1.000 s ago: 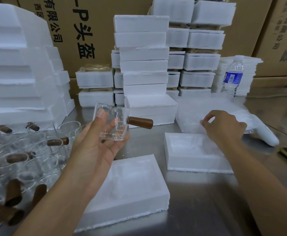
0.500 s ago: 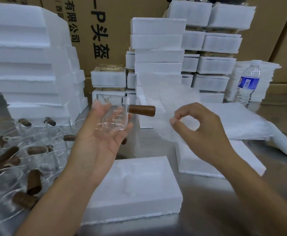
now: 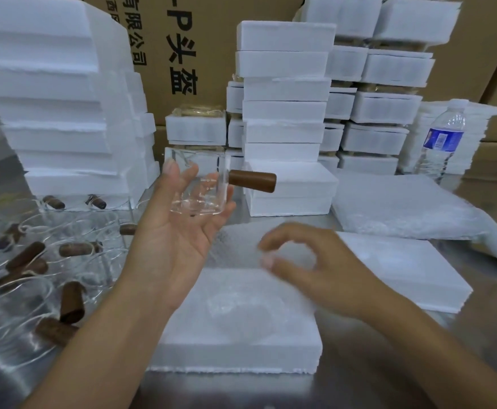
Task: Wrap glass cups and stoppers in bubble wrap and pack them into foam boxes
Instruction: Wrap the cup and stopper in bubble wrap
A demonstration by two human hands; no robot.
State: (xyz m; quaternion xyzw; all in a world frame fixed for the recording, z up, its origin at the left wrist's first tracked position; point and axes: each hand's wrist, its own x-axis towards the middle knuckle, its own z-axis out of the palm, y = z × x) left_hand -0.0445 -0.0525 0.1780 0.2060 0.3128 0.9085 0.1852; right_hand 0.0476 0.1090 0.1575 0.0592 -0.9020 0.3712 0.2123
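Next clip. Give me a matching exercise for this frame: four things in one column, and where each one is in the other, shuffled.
Things:
1 glass cup
2 bubble wrap sheet
3 water bottle
4 loose cups

Places:
A upright at the far right
B held in the left hand
C heaped at the left
D over the near foam box, pinched by the right hand

Pairs: 1-B, 2-D, 3-A, 4-C
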